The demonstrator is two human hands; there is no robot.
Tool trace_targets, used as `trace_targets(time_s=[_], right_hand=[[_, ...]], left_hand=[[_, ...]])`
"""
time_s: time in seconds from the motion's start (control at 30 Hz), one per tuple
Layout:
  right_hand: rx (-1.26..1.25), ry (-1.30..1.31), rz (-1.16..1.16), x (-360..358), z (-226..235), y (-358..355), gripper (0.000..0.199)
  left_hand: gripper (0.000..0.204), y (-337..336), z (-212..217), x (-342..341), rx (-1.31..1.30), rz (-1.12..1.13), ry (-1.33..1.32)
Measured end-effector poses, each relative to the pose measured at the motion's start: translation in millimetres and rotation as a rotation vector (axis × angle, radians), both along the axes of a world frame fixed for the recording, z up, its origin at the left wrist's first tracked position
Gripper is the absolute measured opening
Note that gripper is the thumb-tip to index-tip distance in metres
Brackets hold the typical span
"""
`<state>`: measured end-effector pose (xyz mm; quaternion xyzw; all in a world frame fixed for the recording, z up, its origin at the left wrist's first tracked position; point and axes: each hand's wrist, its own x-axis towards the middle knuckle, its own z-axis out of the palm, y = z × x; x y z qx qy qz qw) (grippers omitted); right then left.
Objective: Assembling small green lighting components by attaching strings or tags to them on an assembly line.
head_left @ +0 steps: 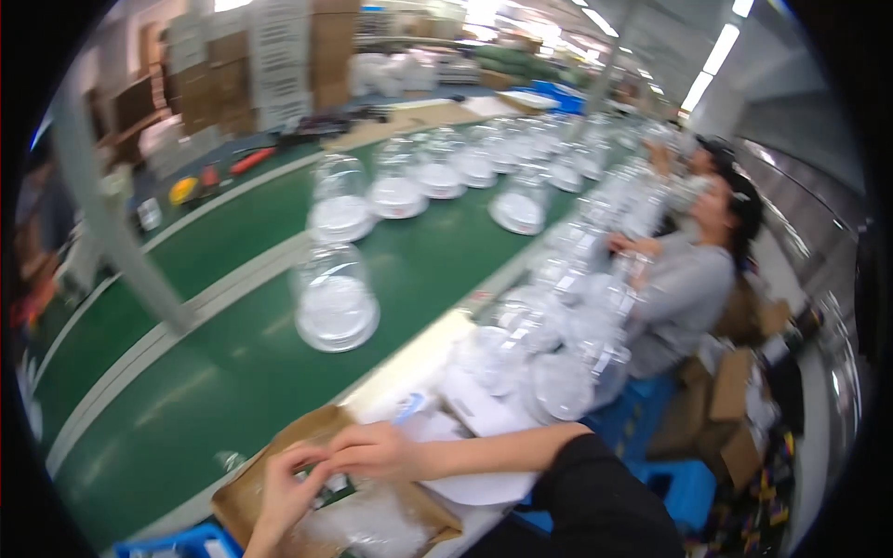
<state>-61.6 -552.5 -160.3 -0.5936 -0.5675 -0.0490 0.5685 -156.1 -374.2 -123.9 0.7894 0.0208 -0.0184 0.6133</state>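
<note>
My left hand (286, 485) and my right hand (374, 451) meet fingertip to fingertip, both closed in a pinch. Whatever lies between the fingers is too small and blurred to make out. Directly below them is an open cardboard box (244, 495). Clear plastic bags (367, 523) fill its near part, and a small dark green and white piece (337, 485) shows beneath my fingers. To the right of the box, white sheets (484, 485) lie under my right forearm.
A green conveyor belt (233, 372) carries several clear domes with white bases (337, 312). More domes (563, 383) crowd the bench on the right, beside a seated person in grey (688, 288). Blue bins (684, 493) and open cartons (735, 400) stand lower right; another blue bin (181, 541) is lower left.
</note>
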Motion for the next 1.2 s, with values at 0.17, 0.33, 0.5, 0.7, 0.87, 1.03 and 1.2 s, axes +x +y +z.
trace_targets(time_s=[0.17,0.33,0.5,0.7,0.87,1.03,1.2], right_hand=[[0.039,0.063,-0.025,-2,1,-9,0.012],[0.065,0.113,0.03,-4,1,-12,0.011],[0.057,0.154,0.026,-5,-1,-5,0.01],[-0.007,0.202,-0.008,-6,1,-2,0.009],[0.017,0.185,0.013,-6,-1,-4,0.01],[0.014,0.175,0.0,-6,1,-5,0.01],[0.028,0.329,0.0,-7,1,-2,0.011]], left_hand=[[0.016,-5,-13,0,-0.27,0.053,0.107],[0.019,-4,-13,-3,-0.314,0.068,0.195],[0.026,4,-10,-6,-0.218,0.014,0.232],[0.027,5,-9,-5,-0.29,0.019,0.247],[0.026,3,0,-5,-0.229,0.074,0.266],[0.023,4,-5,-4,-0.36,0.066,0.247],[0.023,2,1,-5,-0.325,0.026,0.253]])
